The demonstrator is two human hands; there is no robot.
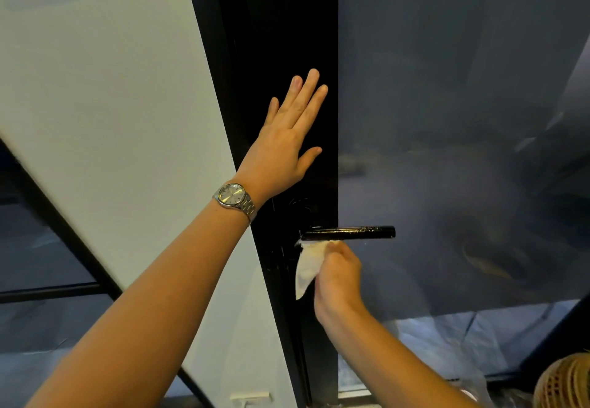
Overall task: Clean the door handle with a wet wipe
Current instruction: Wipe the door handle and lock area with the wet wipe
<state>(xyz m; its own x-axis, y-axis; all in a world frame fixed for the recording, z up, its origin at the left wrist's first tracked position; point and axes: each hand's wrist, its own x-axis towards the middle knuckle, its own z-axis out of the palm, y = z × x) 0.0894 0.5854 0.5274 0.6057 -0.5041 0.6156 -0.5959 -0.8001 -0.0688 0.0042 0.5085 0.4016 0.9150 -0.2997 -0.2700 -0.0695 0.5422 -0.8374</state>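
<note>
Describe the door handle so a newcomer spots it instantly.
Follow the black door frame down the middle, past the left hand flat on it. The door handle juts right over the glass: a glossy black lever with the right hand holding a white wet wipe against its underside.

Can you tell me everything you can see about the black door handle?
The door handle is a straight, round bar, shiny black like painted metal. It lies level, fixed at its left end to the black door frame, and it pokes out to the right in front of the dark glass. Pale speckles show along its middle. A white wet wipe, gripped by the right hand, touches its underside near the fixed end. Nothing touches its free end.
</note>
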